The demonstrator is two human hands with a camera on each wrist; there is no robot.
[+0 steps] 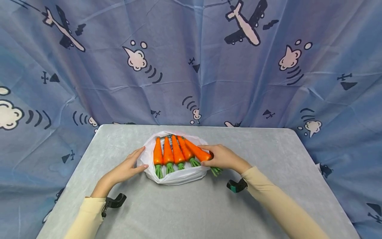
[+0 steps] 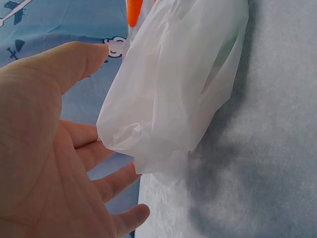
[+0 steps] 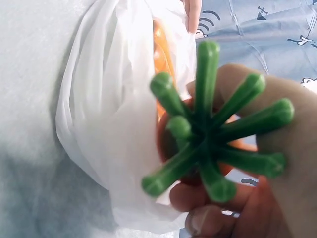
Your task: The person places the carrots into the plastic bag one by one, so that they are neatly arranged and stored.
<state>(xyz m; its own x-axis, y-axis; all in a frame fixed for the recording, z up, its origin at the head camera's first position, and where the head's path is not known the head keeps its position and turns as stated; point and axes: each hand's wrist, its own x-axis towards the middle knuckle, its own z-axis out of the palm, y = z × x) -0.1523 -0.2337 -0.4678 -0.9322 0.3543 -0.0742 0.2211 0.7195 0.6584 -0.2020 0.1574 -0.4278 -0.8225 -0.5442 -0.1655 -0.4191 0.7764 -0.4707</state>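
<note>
A white plastic bag (image 1: 179, 179) lies open-mouthed on the table with several orange carrots (image 1: 168, 152) side by side in it, green tops toward the near side. My right hand (image 1: 223, 156) grips the rightmost carrot (image 1: 195, 151) near its top end. That carrot slants across the bag's right rim, its tip over the other carrots. In the right wrist view its green stem stubs (image 3: 205, 134) point at the camera. At the bag's left side is my left hand (image 1: 126, 170), thumb and fingers spread, fingertips right at the plastic (image 2: 153, 94).
The bag stands on a grey table (image 1: 253, 212), toward its far edge. Behind and beside the table hangs a blue curtain (image 1: 167, 99) printed with planes and clouds. A black wrist device (image 1: 116, 200) sits at the left cuff, another device (image 1: 236, 186) at the right.
</note>
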